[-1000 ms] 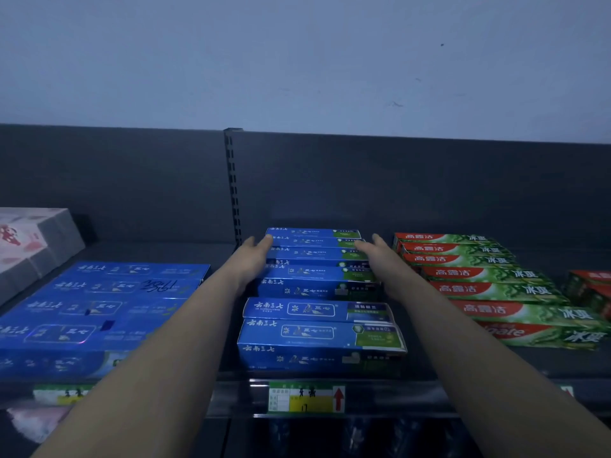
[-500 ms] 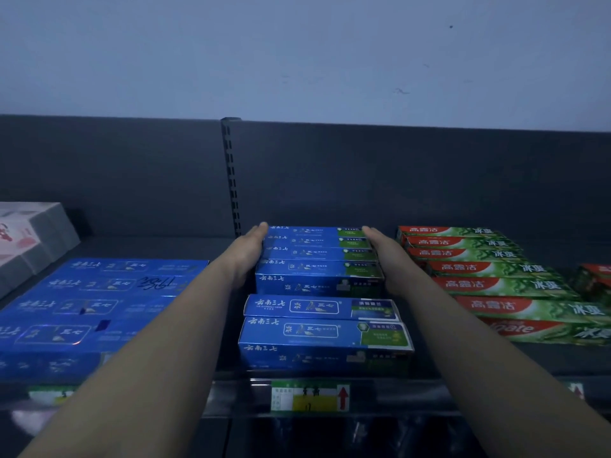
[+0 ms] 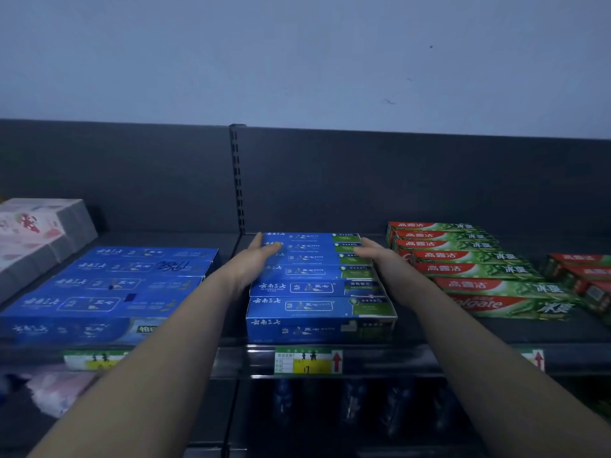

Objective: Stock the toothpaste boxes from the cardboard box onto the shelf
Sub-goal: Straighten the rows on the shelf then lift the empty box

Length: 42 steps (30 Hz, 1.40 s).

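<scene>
Blue toothpaste boxes point(image 3: 314, 259) sit on shelf point(image 3: 463, 332), middle section, far rows. Flanking them, left hand point(image 3: 254, 259) and right hand point(image 3: 373, 256) lie flat against short ends, fingers straight, gripping nothing. Boxes look light, stiff, glossy, probably slippery; best squeezed evenly at ends.

"Colgate", "高露洁" on red-green boxes point(image 3: 496, 285), "云南三七" on blue toothpaste boxes point(image 3: 310, 287), red arrow on price tag point(image 3: 307, 360)

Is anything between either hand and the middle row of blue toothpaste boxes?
Nothing visible. The left hand lies against the left side of the blue toothpaste boxes, the right hand at their right side; the green boxes sit apart, further right.
</scene>
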Motion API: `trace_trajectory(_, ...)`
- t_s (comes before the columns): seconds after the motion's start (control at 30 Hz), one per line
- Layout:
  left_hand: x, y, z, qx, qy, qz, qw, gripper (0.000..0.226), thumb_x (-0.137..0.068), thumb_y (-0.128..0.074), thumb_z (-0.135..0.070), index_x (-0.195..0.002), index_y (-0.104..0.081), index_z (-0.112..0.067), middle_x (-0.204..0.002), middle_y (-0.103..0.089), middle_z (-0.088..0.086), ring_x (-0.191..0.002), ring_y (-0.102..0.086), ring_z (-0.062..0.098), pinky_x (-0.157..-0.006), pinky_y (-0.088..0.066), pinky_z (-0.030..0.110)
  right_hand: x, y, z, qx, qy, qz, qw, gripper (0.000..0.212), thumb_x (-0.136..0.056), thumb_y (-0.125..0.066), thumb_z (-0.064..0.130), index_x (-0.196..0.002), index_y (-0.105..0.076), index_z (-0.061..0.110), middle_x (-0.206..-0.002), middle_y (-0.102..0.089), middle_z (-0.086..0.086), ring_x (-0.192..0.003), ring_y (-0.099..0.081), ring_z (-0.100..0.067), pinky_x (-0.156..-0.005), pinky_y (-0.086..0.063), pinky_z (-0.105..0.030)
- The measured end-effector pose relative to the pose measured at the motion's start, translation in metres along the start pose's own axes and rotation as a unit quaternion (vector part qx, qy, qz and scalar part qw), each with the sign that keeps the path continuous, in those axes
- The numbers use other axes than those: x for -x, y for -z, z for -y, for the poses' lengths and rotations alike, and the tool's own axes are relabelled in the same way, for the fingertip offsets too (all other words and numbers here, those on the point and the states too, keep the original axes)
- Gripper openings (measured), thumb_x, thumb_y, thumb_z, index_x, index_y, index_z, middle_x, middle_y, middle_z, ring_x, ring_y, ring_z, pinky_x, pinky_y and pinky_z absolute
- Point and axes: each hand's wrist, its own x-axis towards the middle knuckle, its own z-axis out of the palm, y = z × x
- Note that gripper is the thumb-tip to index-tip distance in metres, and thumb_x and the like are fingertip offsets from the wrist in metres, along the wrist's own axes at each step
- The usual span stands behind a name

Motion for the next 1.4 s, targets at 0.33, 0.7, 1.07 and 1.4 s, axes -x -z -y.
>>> trace_trajectory(0.33, 0.062, -0.014, 0.017, 0.042, -0.046, -0.011, 0.998, 0.068, -0.097, -0.048, -0.043, -0.152, -0.013, -0.029, -0.147, -0.04, -0.005, -0.124, -0.05, 0.021, -0.11, -0.036, 0.038, 0.039, -0.013, -0.02, 0.011, -0.01, -0.032, 0.999, 0.068, -0.091, -0.058, 0.037, -0.149, -0.022, 0.036, -0.137, -0.05, 0.003, -0.127, -0.048, -0.028, -0.11, -0.033, -0.051)
trace_trajectory(0.7, 0.077, -0.011, 0.029, 0.018, -0.091, 0.013, 0.996, 0.084, -0.079, -0.072, -0.047, -0.149, -0.028, -0.031, -0.153, -0.033, -0.008, -0.129, -0.048, 0.016, -0.11, -0.038, 0.041, 0.065, -0.026, -0.033, 0.155, 0.058, -0.106, 0.981, 0.07, -0.09, -0.06, 0.041, -0.15, -0.027, 0.029, -0.133, -0.054, 0.005, -0.107, -0.06, -0.011, -0.089, -0.049, -0.033)
trace_trajectory(1.07, 0.079, -0.008, 0.023, -0.005, -0.076, 0.035, 0.996, 0.084, -0.083, -0.07, -0.04, -0.151, -0.022, -0.028, -0.155, -0.031, -0.004, -0.132, -0.045, 0.019, -0.11, -0.037, 0.041, 0.08, -0.038, -0.02, 0.195, 0.034, -0.151, 0.968, 0.068, -0.089, -0.062, 0.042, -0.148, -0.033, 0.024, -0.143, -0.045, 0.003, -0.116, -0.054, -0.015, -0.09, -0.047, -0.032)
trace_trajectory(1.4, 0.109, -0.065, -0.04, -0.105, -0.272, -0.1, 0.951, 0.037, -0.095, -0.055, -0.027, -0.133, -0.051, -0.026, -0.141, -0.046, -0.009, -0.131, -0.044, 0.022, -0.109, -0.038, 0.043, 0.122, 0.008, 0.0, 0.276, 0.15, -0.285, 0.906, 0.044, -0.092, -0.062, 0.03, -0.133, -0.056, 0.017, -0.13, -0.057, 0.004, -0.117, -0.052, -0.011, -0.093, -0.04, -0.023)
